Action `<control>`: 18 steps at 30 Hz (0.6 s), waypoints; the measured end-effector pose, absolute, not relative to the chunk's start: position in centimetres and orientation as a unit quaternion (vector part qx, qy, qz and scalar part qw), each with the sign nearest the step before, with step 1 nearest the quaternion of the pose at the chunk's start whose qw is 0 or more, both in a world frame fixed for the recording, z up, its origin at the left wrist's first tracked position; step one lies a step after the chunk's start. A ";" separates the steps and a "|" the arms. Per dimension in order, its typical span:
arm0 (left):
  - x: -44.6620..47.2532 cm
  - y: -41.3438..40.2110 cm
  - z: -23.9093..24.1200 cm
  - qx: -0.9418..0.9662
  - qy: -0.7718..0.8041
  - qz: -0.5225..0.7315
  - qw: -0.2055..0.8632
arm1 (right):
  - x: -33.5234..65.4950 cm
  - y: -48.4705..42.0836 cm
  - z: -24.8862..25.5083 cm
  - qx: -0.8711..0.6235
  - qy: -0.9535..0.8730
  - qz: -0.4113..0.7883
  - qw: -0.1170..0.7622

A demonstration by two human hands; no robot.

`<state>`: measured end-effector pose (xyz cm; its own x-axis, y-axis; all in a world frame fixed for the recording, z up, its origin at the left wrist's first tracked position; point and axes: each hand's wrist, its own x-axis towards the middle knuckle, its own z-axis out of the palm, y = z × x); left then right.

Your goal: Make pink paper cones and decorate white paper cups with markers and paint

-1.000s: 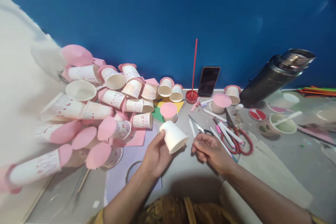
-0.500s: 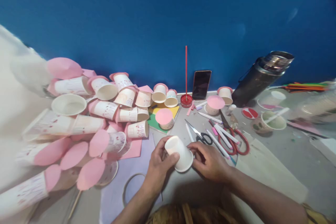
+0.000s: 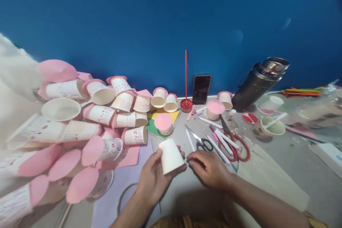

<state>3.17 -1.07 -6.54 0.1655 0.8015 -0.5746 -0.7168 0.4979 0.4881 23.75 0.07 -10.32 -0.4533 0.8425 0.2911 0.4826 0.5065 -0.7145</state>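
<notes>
A plain white paper cup (image 3: 171, 157) rests in my left hand (image 3: 153, 175), its narrow base up and its wide rim toward me. The thumb lies along the cup's side, with the fingers behind and under it. Just right of the rim is my right hand (image 3: 215, 171), apart from the cup. Its fingers are curled and pressed together; whether something small is pinched in them I cannot make out. Beyond the hands lie small black-handled scissors (image 3: 204, 145), red-handled scissors (image 3: 243, 149) and several white pens (image 3: 223, 141).
Several paper cups with pink paper discs (image 3: 100, 114) are heaped on the left. A roll of tape (image 3: 121, 194) lies on lilac paper (image 3: 103, 199). Against the blue wall stand a phone (image 3: 201, 89), a red stick in a base (image 3: 186, 105) and a dark flask (image 3: 253, 87).
The cup has moved slightly left and tilted in my left hand. My right hand has come away from the cup's side. The whole view has shifted a little.
</notes>
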 end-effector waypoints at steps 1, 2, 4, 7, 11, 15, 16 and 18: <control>3.1 -1.1 -6.4 0.042 0.408 0.495 0.766 | 23.8 0.1 -10.3 -0.412 -0.804 0.278 0.325; 3.1 -1.1 -6.3 0.040 0.408 0.496 0.765 | 23.8 0.1 -10.2 -0.412 -0.805 0.277 0.325; 3.0 -1.1 -6.3 0.051 0.419 0.509 0.751 | 23.8 0.2 -10.2 -0.408 -0.809 0.274 0.322; 3.0 -1.0 -6.5 0.061 0.440 0.509 0.737 | 23.7 0.2 -10.2 -0.402 -0.812 0.268 0.326; 3.1 -1.0 -7.1 0.116 0.452 0.492 0.735 | 23.7 0.3 -10.2 -0.392 -0.813 0.266 0.339; 3.3 -1.3 -7.5 0.292 0.503 0.502 0.640 | 23.9 0.3 -10.3 -0.410 -0.804 0.270 0.335; 3.4 -1.4 -7.6 0.336 0.525 0.502 0.600 | 23.9 0.4 -10.3 -0.422 -0.798 0.273 0.333; 3.5 -1.6 -7.5 0.411 0.562 0.496 0.519 | 24.0 0.4 -10.3 -0.439 -0.789 0.278 0.327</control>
<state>3.47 -1.65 -7.55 -0.1232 0.9766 -0.1762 -0.0529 0.1708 0.9839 23.98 0.40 -10.30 -0.4002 0.8749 0.2726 0.5116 0.4601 -0.7257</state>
